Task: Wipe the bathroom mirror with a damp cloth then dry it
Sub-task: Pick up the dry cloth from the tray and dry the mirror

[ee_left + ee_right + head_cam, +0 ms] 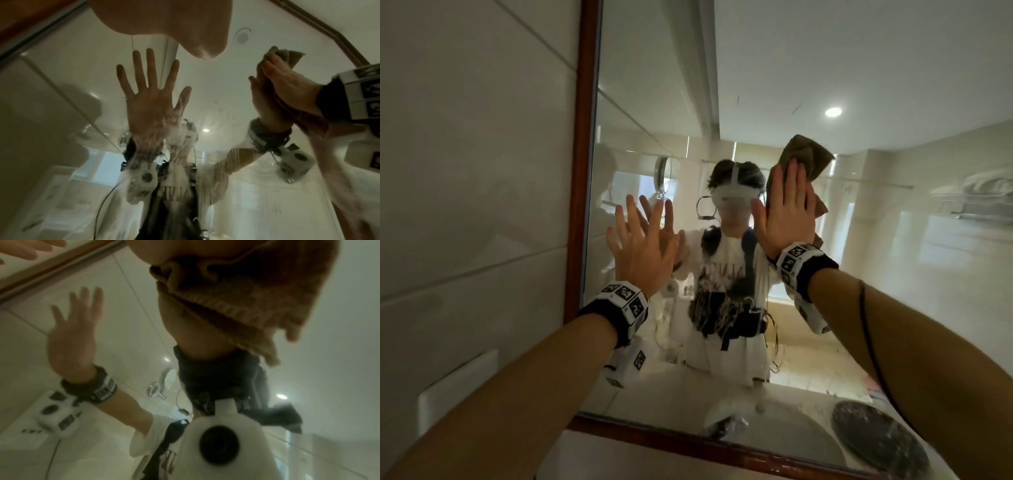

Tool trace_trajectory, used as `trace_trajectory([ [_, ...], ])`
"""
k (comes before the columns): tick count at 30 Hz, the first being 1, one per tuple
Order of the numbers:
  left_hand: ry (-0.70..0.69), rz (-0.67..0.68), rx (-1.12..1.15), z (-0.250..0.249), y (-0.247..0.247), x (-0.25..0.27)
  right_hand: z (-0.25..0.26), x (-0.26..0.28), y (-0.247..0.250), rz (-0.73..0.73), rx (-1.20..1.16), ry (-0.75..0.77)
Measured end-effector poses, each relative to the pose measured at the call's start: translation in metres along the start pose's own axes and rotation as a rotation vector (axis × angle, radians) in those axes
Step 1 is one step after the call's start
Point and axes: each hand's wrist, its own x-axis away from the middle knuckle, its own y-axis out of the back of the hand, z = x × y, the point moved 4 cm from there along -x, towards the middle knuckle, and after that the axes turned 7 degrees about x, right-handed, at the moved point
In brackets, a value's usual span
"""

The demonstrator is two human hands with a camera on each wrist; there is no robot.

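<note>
The mirror (893,260) has a reddish wooden frame (585,137) and fills most of the head view; its lower middle looks streaked. My right hand (787,209) lies flat with straight fingers and presses a brown cloth (808,154) onto the glass at head height. The cloth's corner sticks out above the fingertips. In the left wrist view, the right hand (287,91) meets its own reflection with the cloth (292,55) between them. The ribbed cloth (236,296) fills the top of the right wrist view. My left hand (643,236) rests on the glass with spread fingers, near the left frame, holding nothing.
A white tiled wall (476,171) runs to the left of the frame, with a white wall plate (458,387) low down. The glass reflects a basin, a tap and a dark round dish (880,442) at the bottom right. A pale ledge (619,455) lies under the mirror.
</note>
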Motion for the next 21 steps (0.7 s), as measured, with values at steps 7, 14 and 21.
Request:
trace_trajectory([
  [7, 0.071, -0.032, 0.000, 0.047, 0.005, -0.005, 0.090, -0.006, -0.007, -0.021, -0.003, 0.238],
  [14, 0.108, -0.012, -0.027, 0.071, 0.015, 0.011, 0.138, 0.030, -0.029, 0.022, 0.010, 0.401],
  [21, 0.084, 0.010, -0.003, 0.061, 0.014, 0.014, 0.136, 0.073, -0.037, 0.069, 0.005, 0.525],
])
